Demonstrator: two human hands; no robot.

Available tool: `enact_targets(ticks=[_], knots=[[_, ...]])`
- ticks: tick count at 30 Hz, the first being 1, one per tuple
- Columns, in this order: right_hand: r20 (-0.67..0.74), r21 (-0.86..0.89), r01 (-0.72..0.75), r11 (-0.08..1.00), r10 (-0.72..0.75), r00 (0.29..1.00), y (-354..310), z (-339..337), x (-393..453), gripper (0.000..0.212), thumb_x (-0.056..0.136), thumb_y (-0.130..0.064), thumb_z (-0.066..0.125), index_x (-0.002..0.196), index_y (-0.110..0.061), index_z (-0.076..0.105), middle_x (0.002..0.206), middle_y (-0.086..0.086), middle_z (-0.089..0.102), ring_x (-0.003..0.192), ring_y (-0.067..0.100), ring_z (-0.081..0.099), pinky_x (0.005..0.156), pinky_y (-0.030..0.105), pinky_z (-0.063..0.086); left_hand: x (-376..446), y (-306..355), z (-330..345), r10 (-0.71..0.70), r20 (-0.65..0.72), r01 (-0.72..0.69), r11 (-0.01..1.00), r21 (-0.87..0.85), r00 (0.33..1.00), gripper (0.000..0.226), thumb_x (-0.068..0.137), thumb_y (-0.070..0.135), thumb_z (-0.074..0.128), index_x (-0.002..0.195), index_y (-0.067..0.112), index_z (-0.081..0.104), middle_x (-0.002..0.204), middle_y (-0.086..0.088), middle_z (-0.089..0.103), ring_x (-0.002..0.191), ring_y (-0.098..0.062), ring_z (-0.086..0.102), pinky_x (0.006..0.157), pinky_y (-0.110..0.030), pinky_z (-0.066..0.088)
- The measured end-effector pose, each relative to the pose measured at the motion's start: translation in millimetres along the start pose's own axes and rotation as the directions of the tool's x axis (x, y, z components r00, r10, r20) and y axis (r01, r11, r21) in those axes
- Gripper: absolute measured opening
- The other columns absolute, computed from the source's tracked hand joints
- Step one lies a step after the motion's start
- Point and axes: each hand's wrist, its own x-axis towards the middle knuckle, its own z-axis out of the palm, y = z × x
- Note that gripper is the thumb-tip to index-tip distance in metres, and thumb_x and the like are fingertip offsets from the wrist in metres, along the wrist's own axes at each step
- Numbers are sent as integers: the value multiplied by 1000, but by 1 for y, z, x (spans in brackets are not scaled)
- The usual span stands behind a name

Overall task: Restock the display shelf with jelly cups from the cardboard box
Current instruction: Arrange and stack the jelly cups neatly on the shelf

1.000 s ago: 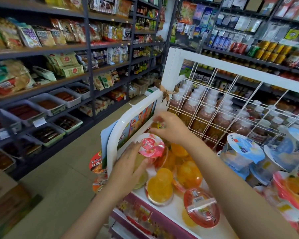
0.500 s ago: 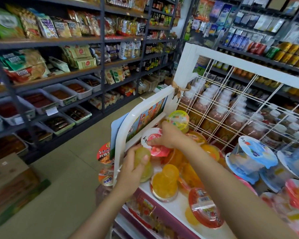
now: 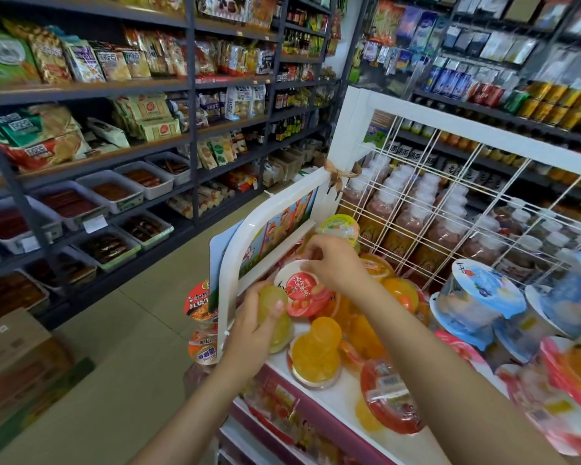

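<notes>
- The left hand (image 3: 252, 333), at centre frame, has its fingers curled round a yellow-green jelly cup (image 3: 275, 317), thumb pressed on the cup's rounded side.
- That cup is held at the left end of the white display shelf (image 3: 336, 397), just inside the shelf's curved white side rail (image 3: 235, 263).
- The right hand (image 3: 332, 260), just above and right of the left, pinches the top edge of a red-lidded jelly cup (image 3: 302, 293) with bent fingers; the cup is tilted so its lid faces the camera.
- The red-lidded cup touches the yellow-green one and leans over a pile of orange jelly cups (image 3: 319, 354) lying on the shelf.
- Another red-lidded cup (image 3: 389, 401) lies on its side at the shelf's front edge, lower centre-right.
- A cup with a yellow-and-orange lid (image 3: 339, 226) stands behind the right hand, against the white wire grid (image 3: 450, 209).
- Larger blue-lidded tubs (image 3: 477, 297) are stacked at the right of the frame.
- Bottles with white caps (image 3: 413, 203) stand in rows behind the grid.
- Cardboard boxes (image 3: 10, 344) sit on the floor at lower left, blurred.
- Dark shelving with snack bags (image 3: 81, 62) fills the upper left.
</notes>
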Motion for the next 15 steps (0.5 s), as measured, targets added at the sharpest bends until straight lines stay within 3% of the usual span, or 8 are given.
enact_targets(ticks=[2,6,7,9,12,15], knots=[[-13,57,3,998,-2,1000,1,-3,-2,10,84,-16,76,84,-14,67,94,0,63,90,18,60,79,34,54,1,2,1,8,5,-8,999,48,1000,52,94,55,48,142,34,42,139,15,49,128,2,45,111,-36,42],[-96,160,8,987,7,995,1,-18,-7,14,83,-13,77,77,-17,65,85,-5,63,82,10,57,74,25,46,5,16,5,148,16,-147,949,278,989,52,103,31,50,151,33,31,152,18,35,138,5,27,110,-11,22],[-129,206,5,979,22,991,1,-24,-10,16,83,-12,77,75,-17,64,82,-7,63,79,8,58,71,24,46,7,20,5,170,26,-170,939,299,985,54,103,31,50,152,32,29,155,17,31,140,4,24,112,-14,21],[-217,295,8,955,58,975,1,-40,-18,17,83,-10,76,74,-18,65,81,-7,65,80,12,63,69,27,52,10,31,6,225,28,-223,931,288,974,56,102,39,50,152,31,29,157,15,30,144,-1,24,117,-27,25],[-376,420,40,907,134,917,2,-66,-39,11,84,-9,75,78,-14,68,84,2,70,84,21,68,73,34,57,11,55,9,285,-53,-266,936,231,957,55,95,56,47,144,31,41,142,15,46,133,-4,41,108,-32,37],[-490,545,114,831,205,847,5,-86,-68,10,84,-10,76,78,-16,69,80,1,71,81,23,69,72,36,57,15,89,16,132,-66,-126,988,87,989,59,89,72,47,131,32,50,118,14,60,109,-6,58,93,-32,50]])
